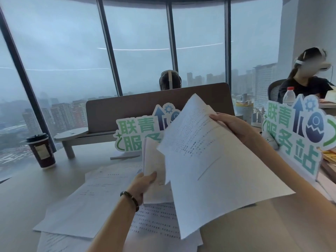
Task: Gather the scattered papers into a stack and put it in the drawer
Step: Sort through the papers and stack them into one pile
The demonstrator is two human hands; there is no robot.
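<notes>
My left hand (pixel 143 186) grips a small upright stack of white papers (pixel 153 164) by its lower edge, above the desk. My right hand (pixel 234 126) holds a large printed sheet (pixel 214 170) by its far edge; the sheet hangs tilted in the air and overlaps the stack on its right. Several more printed papers (pixel 87 204) lie scattered flat on the desk (pixel 23 197) under and to the left of my left arm. No drawer is in view.
A dark paper coffee cup (pixel 41 150) stands at the left of the desk. Two green and blue cut-out signs (pixel 138 131) (pixel 294 135) stand behind the papers, in front of a brown desk divider (pixel 145 106). A water bottle (pixel 288 96) and two seated people are beyond.
</notes>
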